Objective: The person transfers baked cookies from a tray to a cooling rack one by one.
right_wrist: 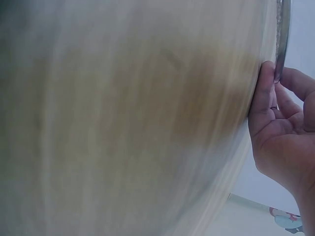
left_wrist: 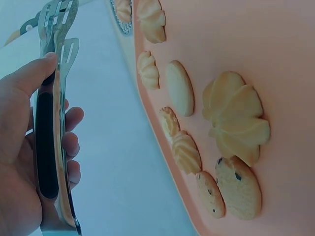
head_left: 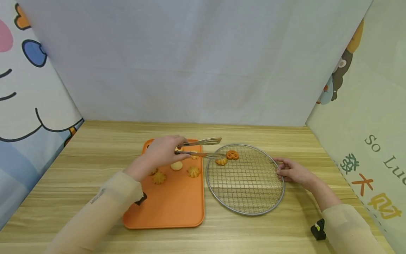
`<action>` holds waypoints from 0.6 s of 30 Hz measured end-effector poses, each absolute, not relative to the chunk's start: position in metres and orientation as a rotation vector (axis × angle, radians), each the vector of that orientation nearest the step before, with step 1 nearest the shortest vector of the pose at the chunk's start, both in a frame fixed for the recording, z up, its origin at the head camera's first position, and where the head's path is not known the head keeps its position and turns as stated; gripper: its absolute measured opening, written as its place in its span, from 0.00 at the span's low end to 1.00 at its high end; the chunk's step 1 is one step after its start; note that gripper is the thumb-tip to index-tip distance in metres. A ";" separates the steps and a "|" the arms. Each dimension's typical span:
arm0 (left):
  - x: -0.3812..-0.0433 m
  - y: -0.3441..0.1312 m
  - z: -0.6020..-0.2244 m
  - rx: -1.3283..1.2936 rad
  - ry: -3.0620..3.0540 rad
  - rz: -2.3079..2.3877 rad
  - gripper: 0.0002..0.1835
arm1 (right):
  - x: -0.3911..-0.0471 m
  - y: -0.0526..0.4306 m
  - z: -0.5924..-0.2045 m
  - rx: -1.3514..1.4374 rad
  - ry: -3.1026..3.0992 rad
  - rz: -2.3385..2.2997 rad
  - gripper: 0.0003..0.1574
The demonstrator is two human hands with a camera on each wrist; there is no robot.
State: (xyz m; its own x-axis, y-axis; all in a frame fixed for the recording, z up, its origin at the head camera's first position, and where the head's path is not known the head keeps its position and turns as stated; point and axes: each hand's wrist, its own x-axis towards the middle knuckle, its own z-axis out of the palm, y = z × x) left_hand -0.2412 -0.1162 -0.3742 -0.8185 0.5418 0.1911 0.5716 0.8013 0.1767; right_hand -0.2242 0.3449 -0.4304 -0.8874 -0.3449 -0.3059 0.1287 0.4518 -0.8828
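My left hand [head_left: 165, 151] grips a pair of metal tongs [left_wrist: 48, 142] with black handle pads, its slotted ends spread apart and pointing right. The lower tong end overlaps a flower-shaped cookie [head_left: 221, 161] on the round wire rack [head_left: 247, 187]. Beside that cookie lies a brown pretzel-shaped cookie [head_left: 232, 155]. At the rack's right rim, my right hand [head_left: 293, 172] pinches the metal edge between thumb and fingers. Under my left hand is an orange tray [head_left: 177, 208]. On it lie several cookies, among them a flower-shaped one [left_wrist: 236, 118], a plain oval one [left_wrist: 179, 88] and a speckled one [left_wrist: 238, 189].
The tray and rack sit side by side on a wood-grain table [head_left: 101, 148]. A pale cloth backdrop [head_left: 203, 63] rises behind the table. Cartoon-printed panels stand at the left and right sides.
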 end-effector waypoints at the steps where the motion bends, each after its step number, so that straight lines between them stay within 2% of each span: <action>1: -0.240 -0.118 -0.373 -0.883 -2.850 -0.349 0.24 | -0.224 0.345 -0.431 -0.188 2.264 -1.426 0.38; 18: -0.216 -0.145 -0.369 -0.817 -2.781 -0.379 0.23 | -0.226 0.347 -0.432 -0.194 2.267 -1.423 0.38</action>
